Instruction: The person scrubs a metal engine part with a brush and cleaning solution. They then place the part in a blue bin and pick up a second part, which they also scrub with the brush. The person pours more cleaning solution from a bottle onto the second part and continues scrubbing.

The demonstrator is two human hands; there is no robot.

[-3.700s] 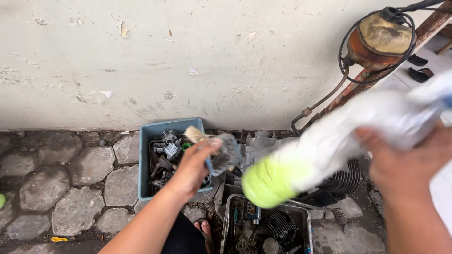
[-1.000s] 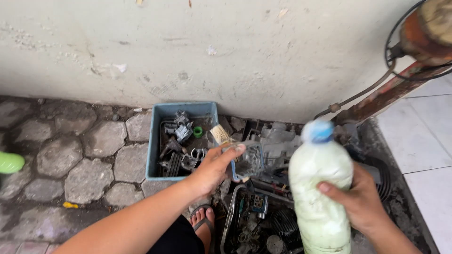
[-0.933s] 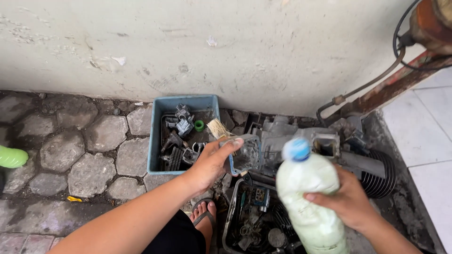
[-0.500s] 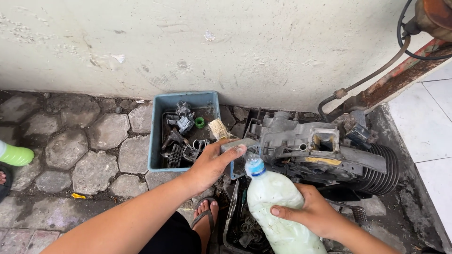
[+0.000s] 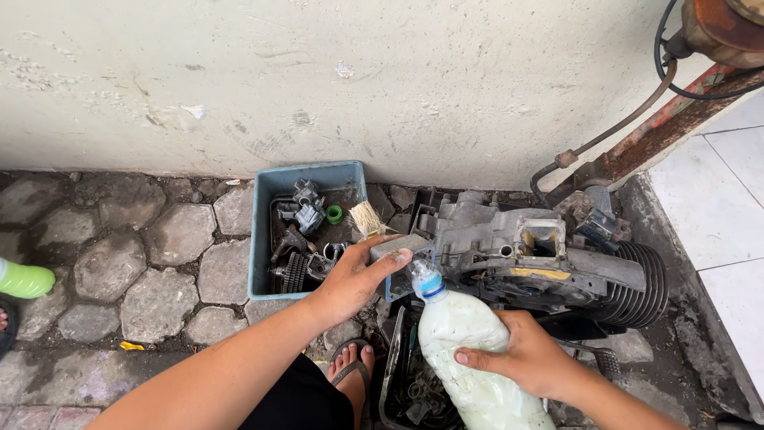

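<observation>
left hand (image 5: 350, 280) clenched around a paintbrush (image 5: 382, 235), pale bristles pointing up over the edge of the blue plastic tub (image 5: 263, 231). right hand (image 5: 529, 354) grasping a plastic bottle (image 5: 461, 350) of milky greenish-white liquid, blue cap on, neck tilted toward the brush and just beside the left hand's fingers. bottle sits low, over a dark tray (image 5: 394, 374) of small parts near the person's sandalled foot (image 5: 350, 382). grey engine block (image 5: 533, 259) lies on the stone paving (image 5: 127, 255) against the wall, finned cylinder to its right, looks grimy and not yet wetted. tub holds loose metal parts, a gear and a green ring. judged progress: early, brush and liquid in hand, cap not yet off, nothing poured, engine surfaces look unscrubbed; whether bristles are wet, cannot tell
</observation>
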